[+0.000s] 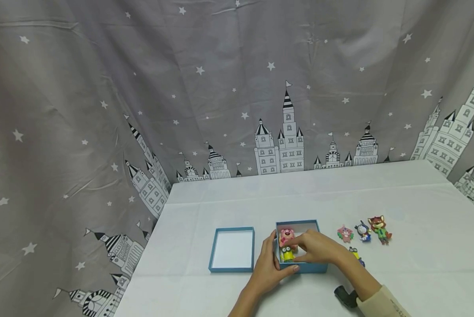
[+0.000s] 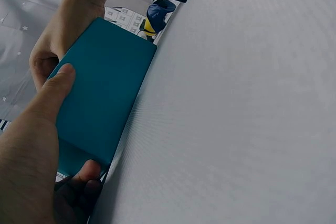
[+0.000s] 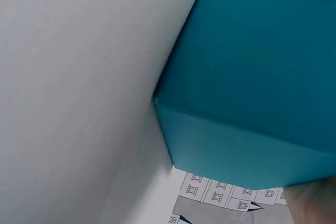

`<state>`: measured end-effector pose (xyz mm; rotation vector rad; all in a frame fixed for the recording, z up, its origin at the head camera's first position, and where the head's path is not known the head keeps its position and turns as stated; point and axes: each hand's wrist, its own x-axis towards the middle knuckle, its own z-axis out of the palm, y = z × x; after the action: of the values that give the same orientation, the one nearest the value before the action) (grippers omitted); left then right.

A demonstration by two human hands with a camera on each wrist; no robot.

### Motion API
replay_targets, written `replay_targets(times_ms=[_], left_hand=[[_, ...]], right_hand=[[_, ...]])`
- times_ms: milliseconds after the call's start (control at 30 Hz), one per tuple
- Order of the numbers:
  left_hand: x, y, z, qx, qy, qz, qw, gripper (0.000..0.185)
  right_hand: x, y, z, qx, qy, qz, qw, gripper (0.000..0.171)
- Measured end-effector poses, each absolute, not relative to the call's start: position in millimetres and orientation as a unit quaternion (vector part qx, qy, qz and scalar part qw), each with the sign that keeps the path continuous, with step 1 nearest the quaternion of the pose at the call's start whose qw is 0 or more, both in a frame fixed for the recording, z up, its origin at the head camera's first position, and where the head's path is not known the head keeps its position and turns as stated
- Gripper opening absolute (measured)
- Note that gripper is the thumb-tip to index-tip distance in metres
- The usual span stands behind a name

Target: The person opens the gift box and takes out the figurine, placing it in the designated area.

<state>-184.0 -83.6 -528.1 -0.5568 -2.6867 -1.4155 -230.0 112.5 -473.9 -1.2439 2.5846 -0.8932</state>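
Note:
A blue open box (image 1: 314,267) with a white inside stands on the table. My left hand (image 1: 265,268) grips its left front corner; in the left wrist view the thumb presses the front wall (image 2: 105,87) and a fingertip is at the side. Reaching in over the right wall, my right hand (image 1: 320,247) pinches a small yellow minion figurine (image 1: 287,254) between thumb and forefinger. A pink bear figurine (image 1: 286,236) is behind it in the box, close to the forefinger. In the right wrist view the box (image 3: 252,66) hides the right fingers.
Left of the box lies a blue-rimmed lid (image 1: 232,269), white side up. To the right are a pink star figurine (image 1: 345,234), a blue-and-white figurine (image 1: 363,231), a fox figurine (image 1: 380,230) and another minion (image 1: 356,255). A dark object (image 1: 346,297) sits by the right wrist.

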Motion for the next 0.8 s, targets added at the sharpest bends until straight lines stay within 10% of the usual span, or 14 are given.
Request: replay_targets(times_ms=[800], left_hand=[[-184.5, -84.2, -527.0, -0.17, -0.864, -0.473, 0.01, 0.1]], right_hand=[[-230.5, 132.0, -462.0, -0.4, 0.836, -0.376, 0.026, 0.043]])
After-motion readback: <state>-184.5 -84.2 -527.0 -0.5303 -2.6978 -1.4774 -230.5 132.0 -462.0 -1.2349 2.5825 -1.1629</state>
